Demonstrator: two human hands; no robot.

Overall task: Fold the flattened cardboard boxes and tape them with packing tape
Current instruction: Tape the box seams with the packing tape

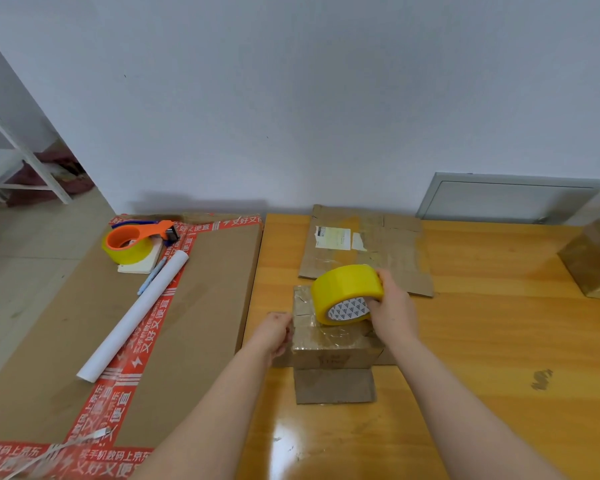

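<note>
A small brown cardboard box (pixel 336 344) stands folded on the wooden table (pixel 482 341), its top covered with shiny tape and a flap lying flat toward me. My right hand (pixel 392 306) grips a yellow roll of packing tape (pixel 343 292) resting on the box top. My left hand (pixel 274 332) is curled against the box's left side, seemingly pinching the tape end there. A flattened cardboard box (pixel 368 251) with a white label lies behind.
To the left lies a large cardboard sheet (pixel 208 306) with red printed tape, bearing an orange tape dispenser (pixel 136 240), a white paper roll (pixel 136 317) and a pen. A taped box (pixel 596 261) sits at the far right edge. A wall is close behind.
</note>
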